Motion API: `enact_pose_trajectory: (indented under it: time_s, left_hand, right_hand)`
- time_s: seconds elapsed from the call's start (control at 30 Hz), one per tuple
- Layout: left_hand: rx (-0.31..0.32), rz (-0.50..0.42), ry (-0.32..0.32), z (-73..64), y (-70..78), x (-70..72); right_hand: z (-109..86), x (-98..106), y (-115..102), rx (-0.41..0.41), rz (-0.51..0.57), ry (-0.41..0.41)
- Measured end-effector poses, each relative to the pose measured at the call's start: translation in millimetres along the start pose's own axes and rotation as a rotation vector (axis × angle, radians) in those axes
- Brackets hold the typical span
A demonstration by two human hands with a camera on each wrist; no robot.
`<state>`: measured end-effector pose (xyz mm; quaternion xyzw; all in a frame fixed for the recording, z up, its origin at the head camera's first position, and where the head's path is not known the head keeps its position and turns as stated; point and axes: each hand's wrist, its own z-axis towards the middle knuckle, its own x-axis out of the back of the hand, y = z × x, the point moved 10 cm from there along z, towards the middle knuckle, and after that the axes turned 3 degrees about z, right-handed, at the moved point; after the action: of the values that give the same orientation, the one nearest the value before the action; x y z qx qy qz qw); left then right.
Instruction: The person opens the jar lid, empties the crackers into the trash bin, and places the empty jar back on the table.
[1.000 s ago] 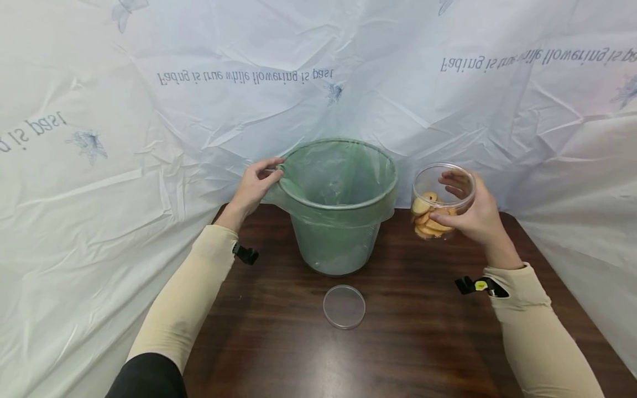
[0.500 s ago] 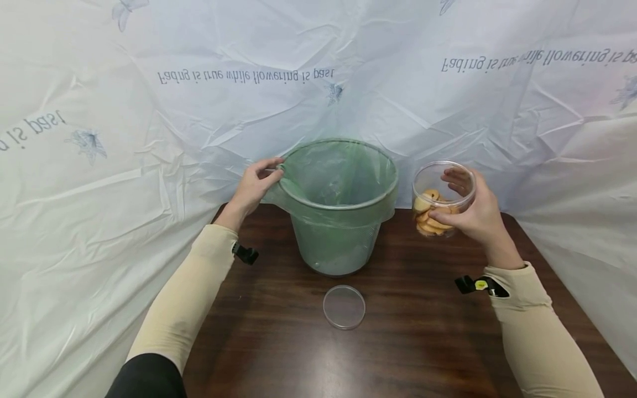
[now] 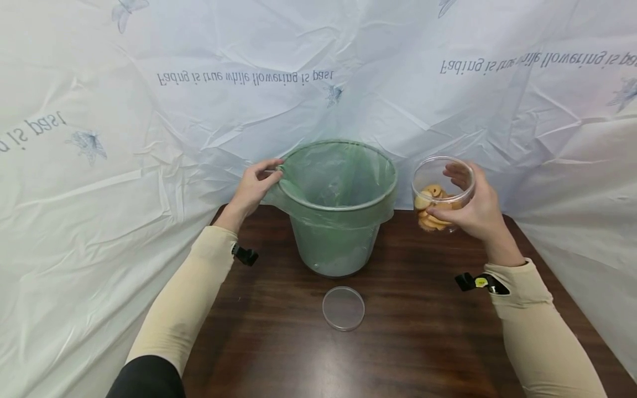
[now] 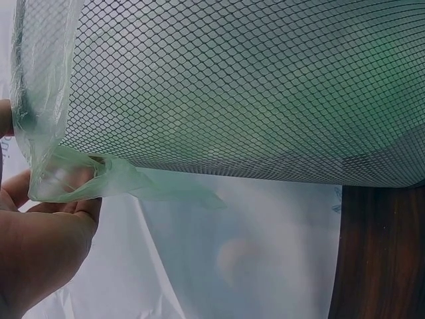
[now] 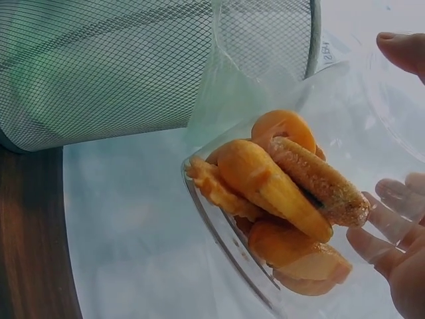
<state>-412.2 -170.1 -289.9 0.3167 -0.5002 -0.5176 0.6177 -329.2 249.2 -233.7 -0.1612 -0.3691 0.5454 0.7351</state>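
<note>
A mesh wastebasket (image 3: 332,251) stands upright at the back of the table, lined with a thin green trash bag (image 3: 343,217) folded over its rim. My left hand (image 3: 251,188) pinches the bag at the rim's left side; in the left wrist view a fold of the bag (image 4: 63,179) covers part of the fingers. To the right of the basket, my right hand (image 3: 484,210) grips a lidless clear plastic jar (image 3: 419,185) above the table, its mouth tipped slightly toward me. Round golden cookies (image 5: 272,193) lie in the lower part of the jar.
A clear round lid (image 3: 343,308) lies flat on the dark wooden table (image 3: 278,342) in front of the basket. White printed plastic sheeting (image 3: 239,44) hangs behind and along both sides, close to the basket's back.
The right hand has lifted the jar slightly, and the cookies sit a little higher in view. My left hand keeps its place on the bag; basket and lid stay put.
</note>
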Motion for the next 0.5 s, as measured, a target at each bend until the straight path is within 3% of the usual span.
enact_pose_trajectory:
  time_s: [0.17,0.5]
  left_hand:
    - [0.000,-0.008,0.008,0.2,-0.9,0.4]
    - [0.009,0.020,0.002,0.0,-0.9,0.5]
  right_hand:
    - [2.6,-0.6,-7.7,0.003,-0.047,0.004]
    - [6.4,-1.6,-8.0,-0.005,-0.015,0.003]
